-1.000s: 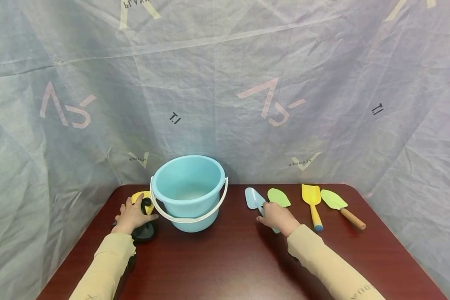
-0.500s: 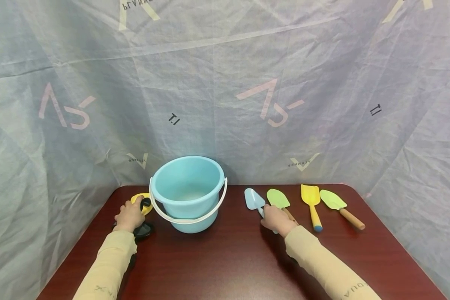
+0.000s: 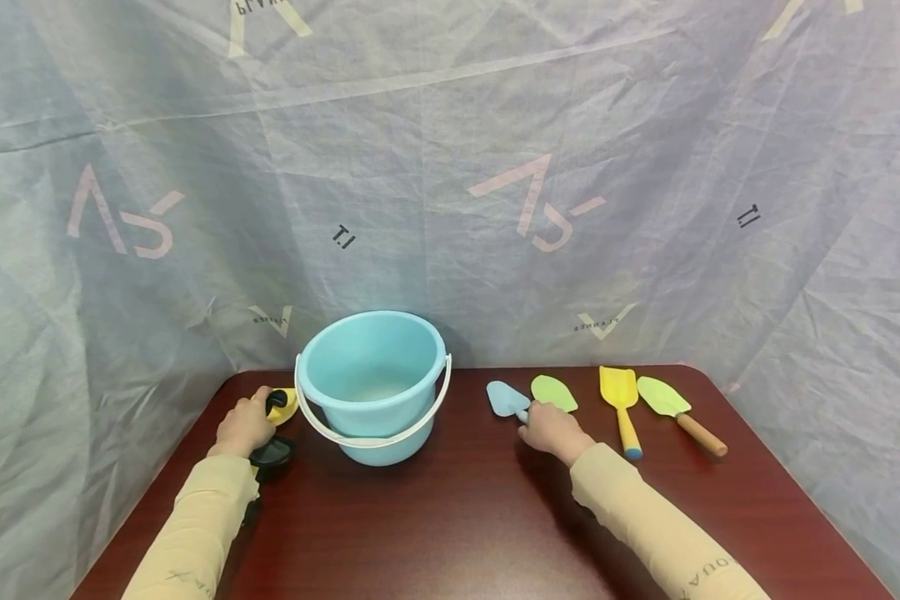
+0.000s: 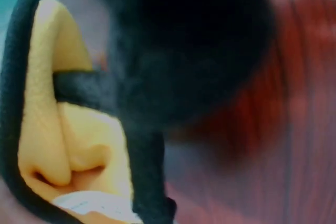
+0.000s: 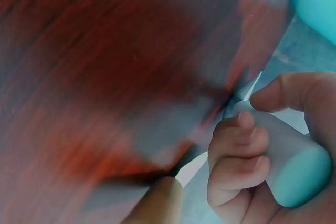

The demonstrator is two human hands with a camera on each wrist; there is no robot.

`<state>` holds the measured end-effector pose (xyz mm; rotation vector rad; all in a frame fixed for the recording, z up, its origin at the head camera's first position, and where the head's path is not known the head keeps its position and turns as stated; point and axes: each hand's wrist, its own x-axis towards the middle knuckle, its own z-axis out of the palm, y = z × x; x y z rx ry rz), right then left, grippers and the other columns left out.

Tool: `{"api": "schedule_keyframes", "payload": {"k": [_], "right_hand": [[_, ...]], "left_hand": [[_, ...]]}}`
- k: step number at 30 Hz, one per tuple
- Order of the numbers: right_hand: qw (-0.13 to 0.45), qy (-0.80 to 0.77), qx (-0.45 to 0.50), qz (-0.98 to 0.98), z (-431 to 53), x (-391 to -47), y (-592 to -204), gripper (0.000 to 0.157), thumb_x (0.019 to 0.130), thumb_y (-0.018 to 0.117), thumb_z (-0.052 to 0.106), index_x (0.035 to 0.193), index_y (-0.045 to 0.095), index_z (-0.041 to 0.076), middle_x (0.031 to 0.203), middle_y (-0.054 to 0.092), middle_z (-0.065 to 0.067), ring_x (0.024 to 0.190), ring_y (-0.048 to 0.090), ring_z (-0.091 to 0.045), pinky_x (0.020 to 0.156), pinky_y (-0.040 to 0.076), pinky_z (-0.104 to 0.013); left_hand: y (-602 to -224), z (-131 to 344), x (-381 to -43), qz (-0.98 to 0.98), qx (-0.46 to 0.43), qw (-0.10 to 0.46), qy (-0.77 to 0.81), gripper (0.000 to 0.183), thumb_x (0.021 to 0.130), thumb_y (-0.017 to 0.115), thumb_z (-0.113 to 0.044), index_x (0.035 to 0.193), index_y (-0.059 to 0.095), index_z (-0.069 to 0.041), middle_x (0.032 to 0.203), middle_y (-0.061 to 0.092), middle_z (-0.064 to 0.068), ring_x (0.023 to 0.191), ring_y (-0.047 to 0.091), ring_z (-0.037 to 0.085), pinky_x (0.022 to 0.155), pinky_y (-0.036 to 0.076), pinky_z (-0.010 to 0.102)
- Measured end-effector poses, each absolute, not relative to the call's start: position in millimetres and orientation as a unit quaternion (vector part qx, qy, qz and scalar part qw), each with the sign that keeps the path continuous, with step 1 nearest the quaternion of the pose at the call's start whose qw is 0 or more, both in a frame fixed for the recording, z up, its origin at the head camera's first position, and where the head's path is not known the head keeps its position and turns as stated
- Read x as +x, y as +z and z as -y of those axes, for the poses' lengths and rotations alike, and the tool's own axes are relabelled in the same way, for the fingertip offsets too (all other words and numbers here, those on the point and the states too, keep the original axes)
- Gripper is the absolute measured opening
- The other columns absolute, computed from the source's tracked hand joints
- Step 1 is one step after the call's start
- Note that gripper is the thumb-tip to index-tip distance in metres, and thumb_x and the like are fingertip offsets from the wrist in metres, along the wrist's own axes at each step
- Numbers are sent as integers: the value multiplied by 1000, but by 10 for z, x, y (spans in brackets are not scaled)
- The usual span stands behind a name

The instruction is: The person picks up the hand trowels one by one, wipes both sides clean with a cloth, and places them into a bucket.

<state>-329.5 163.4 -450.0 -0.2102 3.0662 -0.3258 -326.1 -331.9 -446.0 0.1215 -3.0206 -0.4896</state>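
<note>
My left hand (image 3: 243, 425) grips a soft yellow-and-black plush thing (image 3: 282, 407) left of the bucket. In the left wrist view its yellow fabric (image 4: 44, 129) has a black border, and dark parts fill the middle; the fingers are out of sight there. My right hand (image 3: 555, 429) grips the handle of a light-blue trowel (image 3: 506, 398). Curled fingers and thumb go round the pale handle (image 5: 286, 140) with its teal end in the right wrist view. Beside them lies the wooden handle (image 5: 157, 200) of a green trowel (image 3: 553, 392), hidden behind my hand in the head view.
A light-blue bucket (image 3: 375, 421) with a white bail stands between my hands. To the right lie a yellow toy shovel (image 3: 618, 386) and another green trowel (image 3: 662, 396) with a wooden handle. Grey cloth (image 3: 390, 167) hangs behind the dark red table (image 3: 420, 533).
My left hand has closed round the plush thing and drawn it slightly left, tilting its black parts. The right fingers have settled round the blue trowel's handle; its blade has shifted a little.
</note>
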Motion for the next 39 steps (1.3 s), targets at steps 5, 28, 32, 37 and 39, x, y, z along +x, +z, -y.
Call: {"api": "schedule_keyframes", "payload": {"k": [5, 28, 32, 37, 39], "right_hand": [[39, -110, -68, -991, -1653, -3274, -4395, 22, 84, 63, 24, 80, 54, 4, 69, 52, -8, 59, 50, -21, 52, 41, -39], [9, -95, -145, -985, -1837, -3010, -3530, 19, 88, 62, 17, 76, 54, 5, 66, 49, -6, 55, 45, -18, 51, 38, -31], [9, -87, -155, -984, -1855, -2964, -3380, 23, 88, 62, 18, 71, 54, 6, 63, 48, -5, 52, 43, -17, 49, 36, -29], [1, -86, -169, -982, -1895, -2902, -3209, 23, 88, 60, 20, 69, 54, 8, 62, 50, -4, 50, 46, -15, 46, 36, -28], [-1, -82, -172, -982, -1915, -2867, -3128, 22, 87, 60, 21, 70, 54, 9, 62, 50, -3, 51, 47, -15, 46, 35, -28]], "left_hand": [[-4306, 3340, -3199, 985, 33, 54, -160, 62, 75, 61, -8, 132, 38, -1, 102, 50, 36, 80, 55, 46, 60, 44, 52], [-3648, 3146, -2906, 974, -7, 177, -138, 64, 80, 60, -6, 138, 34, 4, 108, 50, 37, 91, 51, 55, 65, 42, 62], [-3490, 3066, -2814, 969, -16, 205, -135, 62, 80, 61, -6, 137, 38, 0, 110, 50, 35, 91, 50, 54, 64, 42, 63], [-3252, 2941, -2686, 960, -23, 240, -143, 62, 80, 61, -5, 138, 38, -2, 116, 47, 34, 96, 48, 53, 66, 40, 64], [-3160, 2883, -2641, 957, -28, 250, -145, 63, 80, 60, -4, 139, 38, -3, 120, 46, 33, 98, 47, 52, 68, 40, 65]]}}
